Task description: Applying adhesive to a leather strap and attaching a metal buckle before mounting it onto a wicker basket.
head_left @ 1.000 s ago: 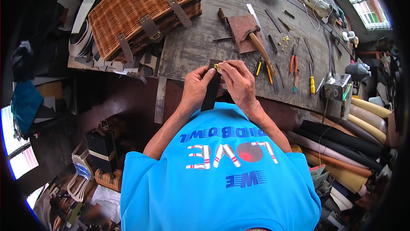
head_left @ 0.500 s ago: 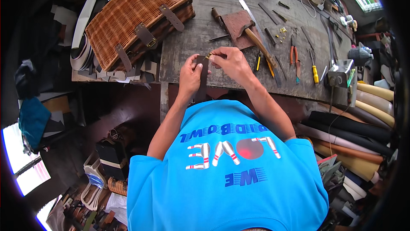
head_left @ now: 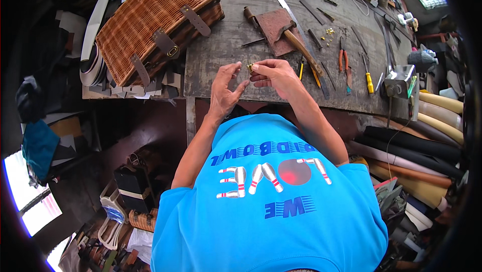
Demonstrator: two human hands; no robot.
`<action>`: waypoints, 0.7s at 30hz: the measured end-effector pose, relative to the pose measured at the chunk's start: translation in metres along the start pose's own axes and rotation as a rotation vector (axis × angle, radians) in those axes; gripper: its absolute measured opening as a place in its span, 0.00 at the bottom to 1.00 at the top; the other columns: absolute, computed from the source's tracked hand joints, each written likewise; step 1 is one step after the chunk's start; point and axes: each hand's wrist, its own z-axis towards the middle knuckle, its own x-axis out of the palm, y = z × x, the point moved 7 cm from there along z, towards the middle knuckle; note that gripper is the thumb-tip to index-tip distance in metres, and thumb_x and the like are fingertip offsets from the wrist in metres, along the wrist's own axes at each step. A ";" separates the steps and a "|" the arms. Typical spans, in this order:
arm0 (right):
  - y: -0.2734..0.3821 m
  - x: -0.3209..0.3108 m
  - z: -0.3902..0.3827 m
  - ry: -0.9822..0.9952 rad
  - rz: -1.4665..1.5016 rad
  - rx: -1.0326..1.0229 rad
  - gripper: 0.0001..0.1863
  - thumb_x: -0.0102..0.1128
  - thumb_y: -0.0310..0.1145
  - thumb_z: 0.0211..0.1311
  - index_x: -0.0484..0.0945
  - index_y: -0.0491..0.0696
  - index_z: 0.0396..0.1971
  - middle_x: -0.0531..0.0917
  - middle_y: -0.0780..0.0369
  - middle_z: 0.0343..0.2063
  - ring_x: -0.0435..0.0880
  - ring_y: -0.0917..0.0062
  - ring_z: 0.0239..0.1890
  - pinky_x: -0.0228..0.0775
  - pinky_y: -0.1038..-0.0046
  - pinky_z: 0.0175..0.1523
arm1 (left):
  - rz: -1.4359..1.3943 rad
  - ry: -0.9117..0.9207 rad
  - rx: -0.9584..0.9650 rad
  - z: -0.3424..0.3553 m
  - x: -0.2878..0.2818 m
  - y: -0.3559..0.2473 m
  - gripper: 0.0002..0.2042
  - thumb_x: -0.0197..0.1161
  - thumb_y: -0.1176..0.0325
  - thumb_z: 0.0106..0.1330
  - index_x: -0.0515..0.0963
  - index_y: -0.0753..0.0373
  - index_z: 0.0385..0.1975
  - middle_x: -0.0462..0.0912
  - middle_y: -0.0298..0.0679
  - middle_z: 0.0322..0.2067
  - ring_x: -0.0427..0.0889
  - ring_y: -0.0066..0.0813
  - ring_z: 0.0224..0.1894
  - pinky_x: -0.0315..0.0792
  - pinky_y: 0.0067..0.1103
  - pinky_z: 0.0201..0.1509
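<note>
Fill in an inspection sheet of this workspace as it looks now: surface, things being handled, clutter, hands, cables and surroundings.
Surface: worn, marked wooden table.
Job's things: small gold-coloured piece at the right hand's fingertips; exact shape too small to tell.
Clutter: hammer lying across a reddish slab; loose gold-coloured bits, orange-handled pliers and a yellow-handled screwdriver farther right.
Hands: left hand open, nothing seen in it; right hand pinching the piece.
Cables: white cable curving at the table's far right; thin cord hanging below a metal box.
Surroundings: wicker case with straps at left; rolls of material at lower right.
</note>
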 end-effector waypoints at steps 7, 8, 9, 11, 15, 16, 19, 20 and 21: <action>-0.005 0.009 -0.025 0.011 0.039 0.023 0.14 0.66 0.32 0.64 0.80 0.36 0.41 0.84 0.56 0.35 0.85 0.73 0.36 0.83 0.73 0.36 | 0.011 0.004 0.028 -0.006 -0.007 -0.015 0.19 0.71 0.74 0.58 0.79 0.63 0.51 0.81 0.41 0.44 0.82 0.34 0.45 0.77 0.26 0.48; -0.005 0.009 -0.028 0.000 0.055 -0.010 0.13 0.65 0.31 0.64 0.80 0.36 0.41 0.84 0.57 0.34 0.85 0.74 0.35 0.83 0.74 0.35 | 0.029 -0.008 0.048 -0.008 -0.006 -0.018 0.18 0.70 0.75 0.58 0.79 0.63 0.50 0.81 0.42 0.44 0.83 0.35 0.45 0.78 0.26 0.47; -0.004 0.010 -0.031 -0.012 0.072 -0.042 0.13 0.65 0.31 0.64 0.79 0.36 0.41 0.84 0.57 0.33 0.85 0.74 0.34 0.83 0.75 0.35 | 0.048 -0.020 0.068 -0.010 -0.006 -0.021 0.18 0.69 0.76 0.59 0.79 0.63 0.50 0.81 0.43 0.43 0.83 0.36 0.45 0.78 0.27 0.47; -0.006 0.015 -0.037 -0.025 0.098 -0.047 0.13 0.65 0.31 0.65 0.79 0.36 0.41 0.84 0.58 0.32 0.86 0.74 0.33 0.83 0.75 0.35 | 0.083 -0.030 0.080 -0.013 -0.008 -0.025 0.17 0.69 0.76 0.59 0.79 0.64 0.49 0.81 0.43 0.43 0.83 0.38 0.44 0.79 0.27 0.46; -0.013 0.015 -0.038 -0.033 0.158 -0.074 0.12 0.64 0.30 0.65 0.80 0.37 0.41 0.84 0.58 0.32 0.86 0.75 0.33 0.83 0.75 0.36 | 0.152 -0.041 0.208 -0.016 -0.008 -0.031 0.16 0.68 0.77 0.59 0.79 0.65 0.48 0.81 0.44 0.43 0.82 0.41 0.43 0.79 0.27 0.45; -0.014 0.015 -0.038 -0.032 0.154 -0.069 0.12 0.64 0.30 0.65 0.80 0.37 0.41 0.84 0.58 0.32 0.86 0.75 0.33 0.83 0.75 0.36 | 0.151 -0.044 0.203 -0.016 -0.010 -0.030 0.16 0.68 0.77 0.59 0.79 0.65 0.48 0.81 0.44 0.43 0.82 0.41 0.43 0.79 0.27 0.45; -0.020 0.014 -0.038 -0.022 0.170 -0.066 0.11 0.64 0.30 0.65 0.79 0.38 0.40 0.83 0.59 0.31 0.86 0.76 0.32 0.83 0.76 0.36 | 0.145 0.010 0.200 -0.018 -0.009 -0.031 0.16 0.68 0.77 0.59 0.79 0.65 0.48 0.80 0.45 0.44 0.82 0.42 0.45 0.78 0.29 0.46; -0.024 0.013 -0.037 -0.018 0.186 -0.056 0.10 0.64 0.30 0.65 0.79 0.38 0.39 0.83 0.59 0.31 0.86 0.76 0.32 0.83 0.76 0.36 | 0.136 0.036 0.186 -0.018 -0.008 -0.032 0.17 0.69 0.76 0.58 0.79 0.65 0.48 0.80 0.45 0.44 0.82 0.43 0.46 0.78 0.29 0.47; -0.027 0.013 -0.036 -0.014 0.202 -0.046 0.09 0.64 0.30 0.65 0.79 0.38 0.38 0.83 0.60 0.31 0.85 0.77 0.32 0.83 0.77 0.36 | 0.127 0.063 0.172 -0.017 -0.007 -0.032 0.17 0.69 0.76 0.58 0.78 0.65 0.48 0.80 0.46 0.44 0.81 0.44 0.46 0.78 0.30 0.48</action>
